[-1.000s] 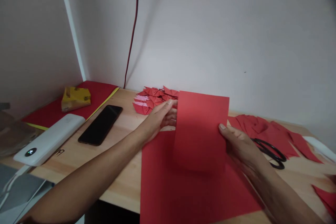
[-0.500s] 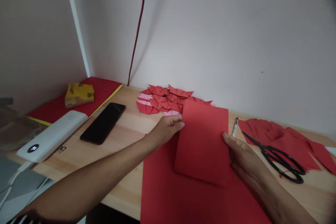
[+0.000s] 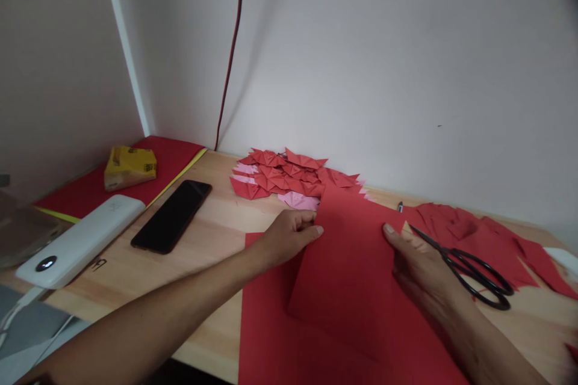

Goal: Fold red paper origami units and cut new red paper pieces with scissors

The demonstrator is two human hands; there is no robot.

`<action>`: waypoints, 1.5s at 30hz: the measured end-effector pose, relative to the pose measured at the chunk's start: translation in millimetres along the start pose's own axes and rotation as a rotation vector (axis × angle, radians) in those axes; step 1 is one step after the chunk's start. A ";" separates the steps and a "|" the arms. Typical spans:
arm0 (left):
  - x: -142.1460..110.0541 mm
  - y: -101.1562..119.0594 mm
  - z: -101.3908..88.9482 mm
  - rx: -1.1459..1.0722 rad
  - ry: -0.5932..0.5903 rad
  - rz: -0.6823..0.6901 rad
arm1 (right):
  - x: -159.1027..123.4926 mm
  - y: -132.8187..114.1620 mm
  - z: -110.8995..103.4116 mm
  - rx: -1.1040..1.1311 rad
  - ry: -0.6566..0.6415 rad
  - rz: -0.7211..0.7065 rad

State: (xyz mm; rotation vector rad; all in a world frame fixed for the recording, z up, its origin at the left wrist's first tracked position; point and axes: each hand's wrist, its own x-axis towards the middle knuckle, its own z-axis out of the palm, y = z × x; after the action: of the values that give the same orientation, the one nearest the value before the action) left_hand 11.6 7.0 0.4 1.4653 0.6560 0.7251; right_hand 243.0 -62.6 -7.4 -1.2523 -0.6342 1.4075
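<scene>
A large red paper sheet [image 3: 280, 343] lies on the wooden table [image 3: 212, 240] in front of me, its far half folded over toward me into a flap [image 3: 347, 264]. My left hand [image 3: 289, 234] pinches the flap's upper left corner, fingers closed on the paper. My right hand [image 3: 413, 264] grips the flap's upper right edge with the thumb on top. The flap hovers low, slanted over the sheet beneath.
A pile of small folded red and pink paper pieces [image 3: 289, 177] lies behind the sheet. Black scissors [image 3: 469, 267] and red paper scraps [image 3: 487, 240] sit at the right. A black phone [image 3: 171, 216], a white power bank [image 3: 81, 240] and a yellow packet [image 3: 130, 165] are at the left.
Both hands have lowered the folded flap from nearly upright down toward the sheet, and its top edge has moved further from me toward the pile.
</scene>
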 end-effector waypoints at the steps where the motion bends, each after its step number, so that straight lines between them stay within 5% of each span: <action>1: -0.2 0.8 0.5 -0.016 0.016 -0.004 | -1.8 1.0 2.4 0.009 -0.006 0.009; 7: 1.7 -1.1 -0.4 -0.104 0.173 -0.107 | -12.7 9.3 19.4 -0.033 -0.037 0.052; 26: 2.0 -12.6 2.5 -0.197 0.067 -0.105 | -9.6 1.6 14.9 -0.098 -0.007 -0.074; 45: 3.9 -4.3 -0.4 -0.214 0.147 -0.116 | -6.3 5.1 10.5 -0.072 0.002 -0.002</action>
State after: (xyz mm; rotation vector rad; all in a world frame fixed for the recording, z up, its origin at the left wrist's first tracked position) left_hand 13.9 10.3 -3.8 1.1768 0.7459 0.7923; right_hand 230.6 -67.0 -6.7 -1.3089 -0.6906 1.3919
